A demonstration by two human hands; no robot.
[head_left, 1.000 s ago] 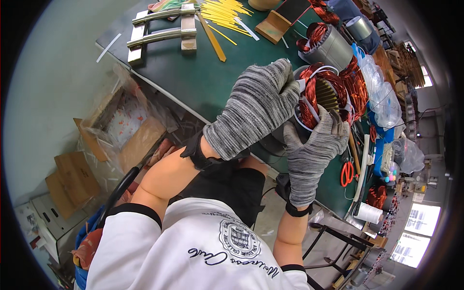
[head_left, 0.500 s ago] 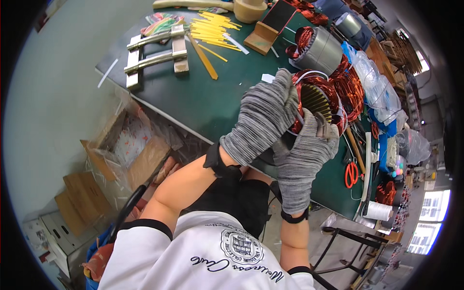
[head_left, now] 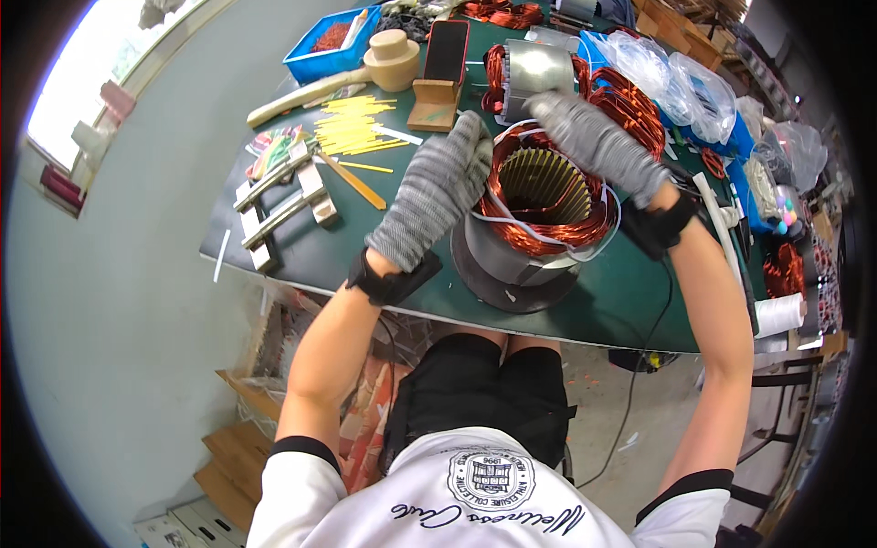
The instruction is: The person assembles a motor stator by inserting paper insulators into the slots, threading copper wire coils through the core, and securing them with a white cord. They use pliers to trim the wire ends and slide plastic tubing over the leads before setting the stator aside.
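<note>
One gloved left hand (head_left: 443,187), curled, is at the left rim of the copper-wound stator (head_left: 530,236); the blurred right hand (head_left: 598,142) is over its far rim. I cannot tell whether either grips anything. The stator stands near the table's (head_left: 612,310) front edge, yellow strips (head_left: 352,128) toward the left edge.

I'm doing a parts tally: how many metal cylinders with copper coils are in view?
2 clearly: an upright cylinder nearest the person, and a sideways cylinder behind it. Another gray cylinder is cut off at the top edge, so there may be more.
</note>
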